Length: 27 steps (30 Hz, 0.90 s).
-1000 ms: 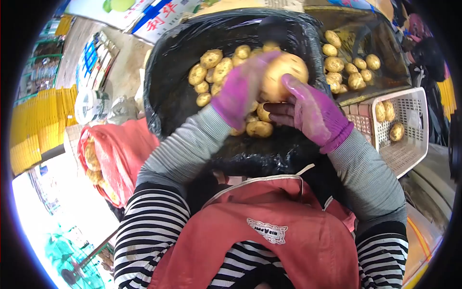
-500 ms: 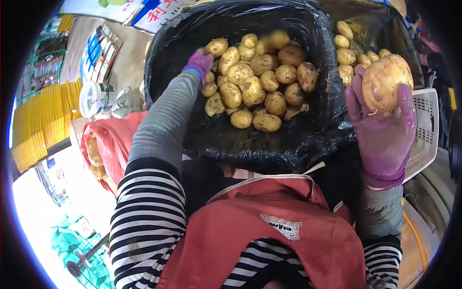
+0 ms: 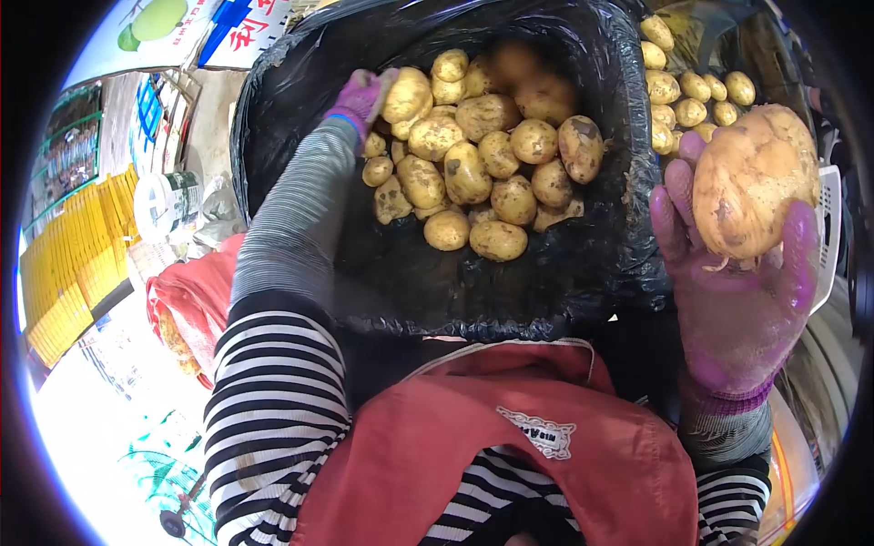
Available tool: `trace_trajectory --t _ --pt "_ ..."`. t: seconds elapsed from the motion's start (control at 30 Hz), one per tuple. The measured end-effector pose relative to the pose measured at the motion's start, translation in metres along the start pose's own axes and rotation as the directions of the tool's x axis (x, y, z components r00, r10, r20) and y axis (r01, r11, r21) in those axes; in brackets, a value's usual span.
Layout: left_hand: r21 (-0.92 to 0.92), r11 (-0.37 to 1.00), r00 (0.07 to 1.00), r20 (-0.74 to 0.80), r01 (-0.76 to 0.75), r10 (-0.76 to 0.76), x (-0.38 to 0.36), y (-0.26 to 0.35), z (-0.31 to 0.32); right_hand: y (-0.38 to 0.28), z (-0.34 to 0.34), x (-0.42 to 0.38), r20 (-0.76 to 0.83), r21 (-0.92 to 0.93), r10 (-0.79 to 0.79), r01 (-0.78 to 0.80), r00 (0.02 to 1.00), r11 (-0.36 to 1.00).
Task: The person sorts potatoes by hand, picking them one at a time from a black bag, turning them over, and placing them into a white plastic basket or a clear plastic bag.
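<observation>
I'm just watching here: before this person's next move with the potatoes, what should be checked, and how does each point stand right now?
1. Big potato sits securely in the right hand: ok, fingers wrap both sides.
2. Left hand has reached the pile of potatoes in the black-lined bin: ok, it touches one at the pile's edge.
3. Left hand's grip closed on a potato: cannot tell.
4. Big potato's skin sound: cannot tell; dark spots show, the far side is hidden.
5. White crate free to receive: cannot tell, mostly hidden behind the right hand.

Red "利" on white sign [image 3: 238, 32]
</observation>
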<state>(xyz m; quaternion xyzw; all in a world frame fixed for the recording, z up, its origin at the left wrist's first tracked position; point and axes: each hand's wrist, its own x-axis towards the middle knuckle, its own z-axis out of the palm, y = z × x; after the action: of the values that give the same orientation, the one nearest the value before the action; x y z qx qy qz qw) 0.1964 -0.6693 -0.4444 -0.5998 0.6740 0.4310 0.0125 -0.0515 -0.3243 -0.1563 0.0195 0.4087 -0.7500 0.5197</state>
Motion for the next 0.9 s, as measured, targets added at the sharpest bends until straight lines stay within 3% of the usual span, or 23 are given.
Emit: trace_trajectory --t 0.07,0.1,0.23,0.33,0.37,0.47,0.5,0.53,0.57,0.63,0.67,0.7,0.77,0.8,0.87,0.9 --pt "0.062 0.994 0.994 0.068 -0.094 0.089 -0.029 0.037 0.021 0.002 0.001 -0.001 -0.050 -0.024 0.015 -0.016 0.999 1.000" --pt "0.097 0.955 0.960 0.042 -0.280 0.277 -0.030 0.040 0.034 0.003 0.002 -0.001 -0.065 -0.022 0.013 -0.014 0.998 1.000" --pt "0.293 0.919 0.954 0.222 -0.264 0.204 -0.037 0.064 0.031 0.009 0.000 -0.002 -0.100 -0.069 -0.026 0.019 0.995 0.997" --pt "0.248 0.900 0.933 0.090 -0.359 0.347 -0.054 0.051 0.028 0.017 -0.005 -0.002 -0.055 -0.098 -0.100 0.094 0.994 0.991" --pt "0.139 0.893 0.904 0.051 -0.427 0.425 -0.055 0.041 0.028 0.023 -0.010 -0.001 -0.010 -0.147 -0.141 0.138 0.990 0.979" --pt "-0.251 0.942 0.944 0.187 -0.223 0.273 -0.052 0.018 0.036 0.023 -0.010 0.001 0.006 -0.172 -0.090 0.090 0.996 0.981" --pt "-0.202 0.959 0.960 0.153 -0.202 0.234 -0.050 0.009 0.043 0.027 -0.009 0.000 0.025 -0.240 -0.105 0.108 0.994 0.965" --pt "-0.237 0.968 0.978 0.171 -0.078 0.120 -0.081 0.031 0.038 0.030 -0.016 0.001 0.055 -0.166 -0.062 0.071 0.997 0.984" --pt "-0.266 0.951 0.963 0.173 -0.158 0.208 -0.059 0.003 0.052 0.034 -0.022 0.001 0.085 -0.094 -0.020 0.028 0.996 0.995" --pt "-0.259 0.944 0.959 0.145 -0.202 0.244 -0.090 0.017 0.065 0.036 -0.025 0.004 0.130 -0.047 0.033 -0.028 0.991 0.999" --pt "-0.263 0.933 0.951 0.119 -0.247 0.285 -0.102 0.030 0.069 0.036 -0.029 0.009 0.154 0.033 0.134 -0.141 0.979 0.989" --pt "-0.287 0.915 0.944 0.083 -0.285 0.320 -0.114 0.044 0.063 0.037 -0.037 0.012 0.095 0.059 0.181 -0.187 0.979 0.981" --pt "-0.372 0.864 0.924 0.038 -0.340 0.380 -0.147 0.071 0.049 0.038 -0.027 0.007 -0.003 -0.082 0.132 -0.132 0.991 0.988" --pt "-0.419 0.830 0.910 0.018 -0.369 0.414 -0.167 0.082 0.040 0.039 -0.048 0.017 0.325 -0.065 0.144 -0.130 0.935 0.989" --pt "-0.490 0.766 0.884 -0.022 -0.416 0.467 -0.212 0.098 0.023 0.055 -0.029 0.014 0.149 -0.231 0.057 -0.021 0.987 0.973" --pt "-0.522 0.730 0.865 -0.033 -0.441 0.500 -0.231 0.107 0.018 0.055 -0.002 -0.008 0.162 -0.180 0.059 -0.029 0.985 0.983"
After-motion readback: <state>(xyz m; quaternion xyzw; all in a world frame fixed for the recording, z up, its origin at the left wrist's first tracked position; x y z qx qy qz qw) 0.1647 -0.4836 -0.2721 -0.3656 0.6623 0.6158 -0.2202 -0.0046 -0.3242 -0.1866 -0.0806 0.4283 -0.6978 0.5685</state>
